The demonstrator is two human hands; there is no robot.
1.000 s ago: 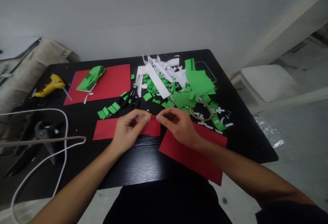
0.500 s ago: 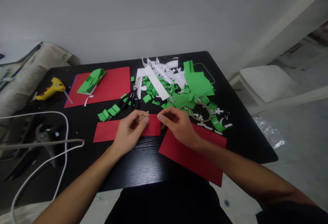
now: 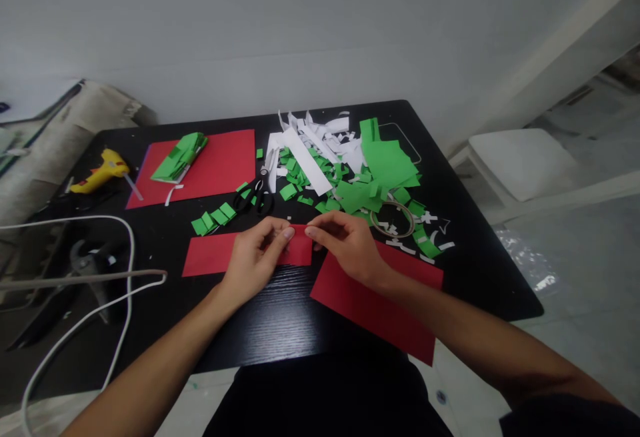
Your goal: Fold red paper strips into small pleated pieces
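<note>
A long red paper strip (image 3: 210, 255) lies across the black table, its right end folded over between my hands. My left hand (image 3: 257, 250) pinches the strip's upper edge with thumb and forefinger. At the folded end, my right hand (image 3: 345, 243) grips the top right corner the same way. Beneath my right wrist lies a larger red paper sheet (image 3: 375, 310), slanted toward the table's front edge. Black-handled scissors (image 3: 257, 190) rest just beyond my left hand, near small folded green paper pieces (image 3: 214, 219).
Green paper scraps (image 3: 387, 163) and white paper strips (image 3: 307, 160) are heaped at the back, beside a tape ring (image 3: 393, 219). On the left are a yellow glue gun (image 3: 103, 172), pliers (image 3: 90, 273), a white cable (image 3: 131, 277) and another red sheet (image 3: 225, 163).
My right fingers have shifted slightly left along the folded end, nearer the left hand. The folded flap looks flatter; the rest stays in place.
</note>
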